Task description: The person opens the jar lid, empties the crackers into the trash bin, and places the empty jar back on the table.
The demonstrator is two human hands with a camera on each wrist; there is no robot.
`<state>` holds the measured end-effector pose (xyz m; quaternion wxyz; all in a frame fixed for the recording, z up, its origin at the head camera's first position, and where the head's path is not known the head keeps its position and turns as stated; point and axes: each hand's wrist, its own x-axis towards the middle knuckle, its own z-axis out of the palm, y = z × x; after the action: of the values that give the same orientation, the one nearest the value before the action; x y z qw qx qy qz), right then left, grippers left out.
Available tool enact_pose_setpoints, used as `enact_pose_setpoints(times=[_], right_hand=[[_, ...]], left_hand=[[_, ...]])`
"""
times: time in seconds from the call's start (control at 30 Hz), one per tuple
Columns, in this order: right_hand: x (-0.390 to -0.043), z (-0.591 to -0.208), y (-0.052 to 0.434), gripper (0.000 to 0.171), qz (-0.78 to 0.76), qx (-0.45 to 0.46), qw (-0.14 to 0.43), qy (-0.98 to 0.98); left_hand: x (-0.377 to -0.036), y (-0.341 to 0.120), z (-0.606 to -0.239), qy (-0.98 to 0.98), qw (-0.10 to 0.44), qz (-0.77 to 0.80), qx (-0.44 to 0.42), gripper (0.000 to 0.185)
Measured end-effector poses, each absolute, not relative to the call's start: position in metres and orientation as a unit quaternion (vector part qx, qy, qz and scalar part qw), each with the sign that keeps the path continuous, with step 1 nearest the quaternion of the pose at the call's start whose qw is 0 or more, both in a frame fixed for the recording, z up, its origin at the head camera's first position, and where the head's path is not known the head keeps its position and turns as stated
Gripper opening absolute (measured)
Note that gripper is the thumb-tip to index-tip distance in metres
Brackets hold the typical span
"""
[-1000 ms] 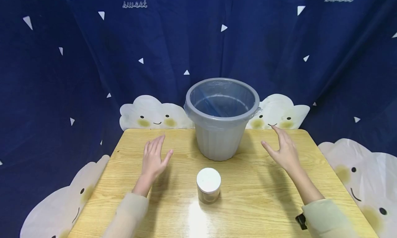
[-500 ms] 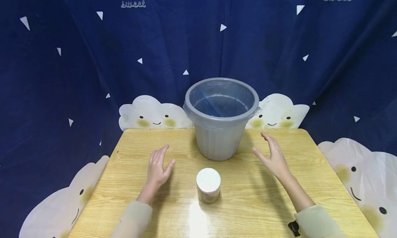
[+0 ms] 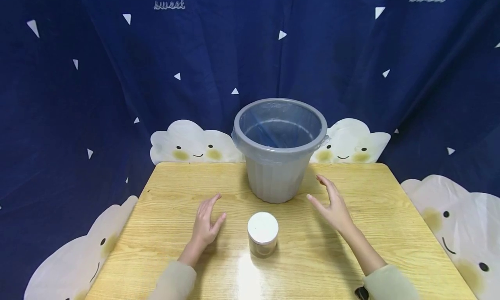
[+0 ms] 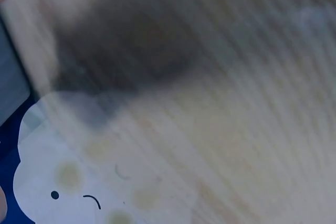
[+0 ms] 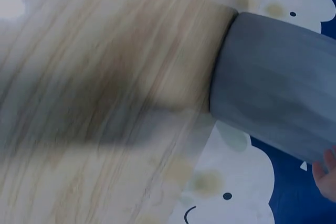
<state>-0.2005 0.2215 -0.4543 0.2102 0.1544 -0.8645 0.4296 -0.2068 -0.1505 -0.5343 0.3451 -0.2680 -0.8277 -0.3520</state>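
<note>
In the head view a small clear-sided jar (image 3: 263, 235) with a white lid stands upright on the wooden table. My left hand (image 3: 205, 224) hovers left of it, fingers relaxed and thumb apart, holding nothing. To the right, beyond the jar, my right hand (image 3: 334, 211) is over the table with thumb and fingers spread and nothing between them. Just behind the jar stands a grey trash can (image 3: 278, 174) with a clear plastic liner folded over its rim. The right wrist view shows the trash can (image 5: 278, 72) and a few of my fingertips (image 5: 326, 179) at the edge.
The light wooden table (image 3: 175, 178) has a glare spot in front of the jar. A dark blue curtain (image 3: 211, 44) with white triangles and smiling clouds hangs behind it and along both sides.
Both hands have come inward toward the jar and closer to the person. My right hand has moved left and down, my left hand right and down. The jar and trash can have stayed put.
</note>
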Motion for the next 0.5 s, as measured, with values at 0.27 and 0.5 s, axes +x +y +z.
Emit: enact_pose_setpoints(times=[0.27,0.5], right_hand=[[-0.197,-0.461,0.208,0.064,0.443,0.176,0.204,-0.855],[-0.193,-0.470,0.200,0.064,0.447,0.180,0.190,-0.855]], left_hand=[[-0.199,-0.144,-0.547,-0.828,0.327,-0.358,-0.282,0.054],[-0.194,-0.138,-0.556,-0.827,0.302,-0.373,-0.292,0.057]])
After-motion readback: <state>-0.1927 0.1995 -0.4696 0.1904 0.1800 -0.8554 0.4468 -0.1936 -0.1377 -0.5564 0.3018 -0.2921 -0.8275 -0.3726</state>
